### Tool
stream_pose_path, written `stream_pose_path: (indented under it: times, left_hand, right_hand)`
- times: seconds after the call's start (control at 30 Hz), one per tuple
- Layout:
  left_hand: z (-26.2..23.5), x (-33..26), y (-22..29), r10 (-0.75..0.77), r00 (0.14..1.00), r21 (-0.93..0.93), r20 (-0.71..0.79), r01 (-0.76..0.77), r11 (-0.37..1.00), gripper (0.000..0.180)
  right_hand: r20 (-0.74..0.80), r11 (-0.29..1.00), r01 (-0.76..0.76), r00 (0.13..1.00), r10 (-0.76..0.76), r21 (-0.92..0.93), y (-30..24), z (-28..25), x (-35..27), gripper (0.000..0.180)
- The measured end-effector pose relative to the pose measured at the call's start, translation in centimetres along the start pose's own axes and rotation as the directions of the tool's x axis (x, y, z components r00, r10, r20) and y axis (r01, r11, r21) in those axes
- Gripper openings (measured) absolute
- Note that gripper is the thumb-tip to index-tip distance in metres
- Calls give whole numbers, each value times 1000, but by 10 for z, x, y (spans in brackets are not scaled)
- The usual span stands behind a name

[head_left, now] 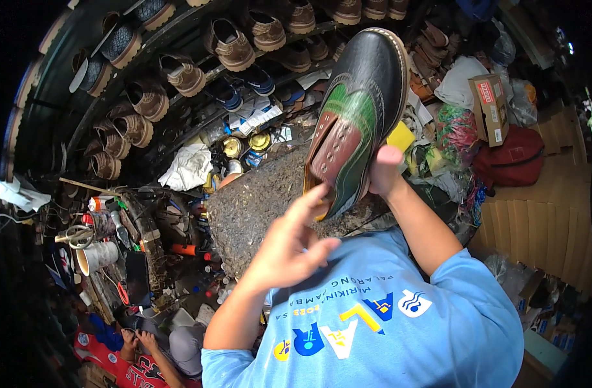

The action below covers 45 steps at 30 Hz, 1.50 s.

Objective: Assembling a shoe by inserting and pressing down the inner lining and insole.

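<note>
A multicoloured leather shoe (355,107) is held up in front of me, toe pointing up and away. Its toe is black, with green, dark red and dark teal panels, rows of lace holes without laces, and a pale welt. My right hand (384,171) grips the shoe from its right side near the heel, thumb out and most fingers hidden behind it. My left hand (297,240) is by the shoe's opening, fingers apart, the foremost fingertips overlapping the collar; whether they press on it I cannot tell. Under the shoe lies a rough dark stone-like block (244,213).
Shelves with several brown shoes (230,44) curve along the far left. Beyond the block are open tins (260,141) and crumpled white paper (186,167). A cardboard box (490,110) and red bag (510,158) stand right. Another person's hands (141,339) show at lower left.
</note>
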<state>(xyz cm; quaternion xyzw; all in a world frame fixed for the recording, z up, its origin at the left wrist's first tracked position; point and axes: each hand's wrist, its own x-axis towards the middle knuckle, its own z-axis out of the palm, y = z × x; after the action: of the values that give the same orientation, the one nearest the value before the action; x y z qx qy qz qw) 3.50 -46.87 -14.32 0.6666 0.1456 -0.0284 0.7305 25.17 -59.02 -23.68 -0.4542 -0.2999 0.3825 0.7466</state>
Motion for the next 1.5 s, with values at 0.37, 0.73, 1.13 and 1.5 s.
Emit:
stream_pose_path:
  times: [0.37,0.73,1.13,1.5]
  left_hand:
    - [-93,121,-136,-50,951,842,-306,295,451,60]
    - [-91,118,-133,-75,950,798,-304,297,525,57]
    - [-31,31,-46,275,934,-53,-229,-295,954,84]
    - [-85,-77,7,799,377,732,-468,-340,590,46]
  right_hand:
    - [-85,827,-262,934,348,497,-34,24,11,107]
    - [115,583,-344,912,394,736,2,3,25,123]
    - [-147,853,-192,944,296,485,3,11,12,105]
    - [275,900,-402,896,349,168,-17,107,54,78]
